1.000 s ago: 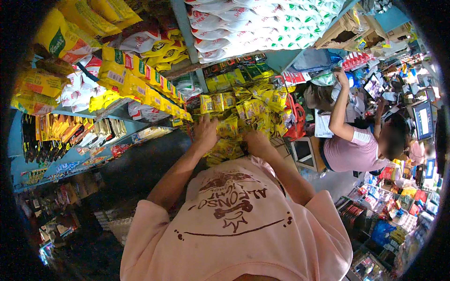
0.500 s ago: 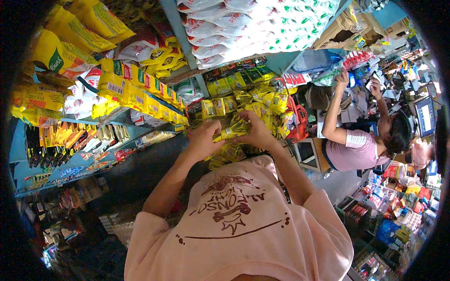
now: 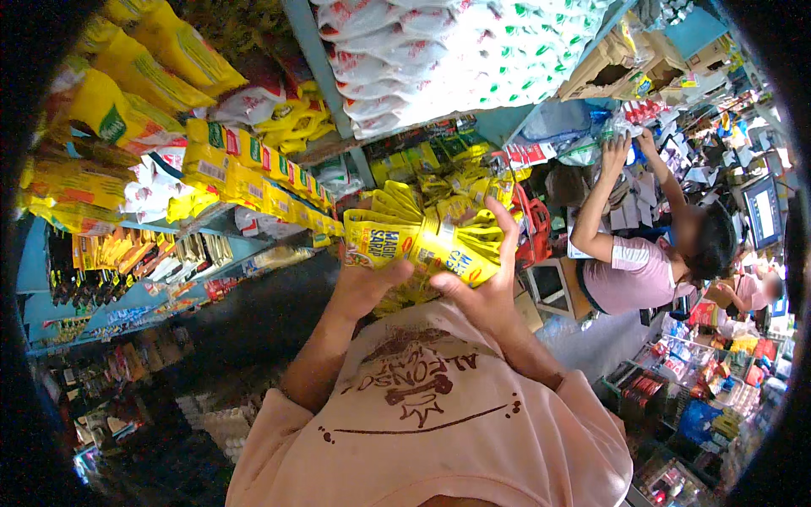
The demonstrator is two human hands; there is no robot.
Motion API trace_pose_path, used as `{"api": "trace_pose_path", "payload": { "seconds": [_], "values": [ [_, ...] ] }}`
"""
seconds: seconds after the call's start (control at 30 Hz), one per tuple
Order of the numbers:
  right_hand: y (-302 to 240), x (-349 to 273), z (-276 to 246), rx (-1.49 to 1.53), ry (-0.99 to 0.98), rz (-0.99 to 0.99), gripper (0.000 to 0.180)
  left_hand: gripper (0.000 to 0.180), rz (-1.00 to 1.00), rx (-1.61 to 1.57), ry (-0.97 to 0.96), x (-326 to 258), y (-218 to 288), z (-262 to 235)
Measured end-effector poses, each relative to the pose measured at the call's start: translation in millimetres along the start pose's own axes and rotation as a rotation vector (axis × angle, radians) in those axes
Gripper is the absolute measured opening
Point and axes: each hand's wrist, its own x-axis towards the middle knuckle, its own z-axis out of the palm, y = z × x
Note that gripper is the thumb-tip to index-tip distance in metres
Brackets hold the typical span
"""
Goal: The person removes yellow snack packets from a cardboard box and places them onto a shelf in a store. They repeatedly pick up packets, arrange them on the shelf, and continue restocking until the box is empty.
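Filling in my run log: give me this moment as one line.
left hand: holds yellow sachet bundle | right hand: grips same bundle | behind: shelf of yellow packets | right: another person reaching up

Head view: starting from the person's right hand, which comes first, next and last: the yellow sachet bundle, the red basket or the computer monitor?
From the right hand:
1. Yellow sachet bundle, gripped by that hand, in front of the chest.
2. Red basket, just right of the bundle.
3. Computer monitor, far right, beyond the other person.

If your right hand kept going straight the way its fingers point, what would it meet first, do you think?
Probably the hanging yellow sachet strips just beyond the bundle of yellow sachets that the right hand grips; depth is unclear.
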Motion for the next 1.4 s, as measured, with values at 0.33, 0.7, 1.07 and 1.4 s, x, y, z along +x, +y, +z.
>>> {"api": "trace_pose_path", "payload": {
  "seconds": [0.33,0.7,1.07,1.4],
  "values": [
    [-59.4,64.1,-64.8,0.051,0.028,-0.192,0.081,0.074,0.119,0.070,-0.110,75.0,106.9,28.4],
    [-123.9,110.0,-123.3,0.652,0.184,-0.601,0.106,0.054,0.694,-0.049,-0.113,162.2,169.8,143.4],
    [-266.6,252.6,-218.5,0.143,0.971,-1.000,0.041,0.043,1.499,1.102,0.204,281.1,349.9,302.3],
    [-349.7,425.9,-199.1,-1.315,0.593,-0.662,0.040,0.075,0.491,1.945,-0.192,351.1,411.9,282.2]
  ]
}}
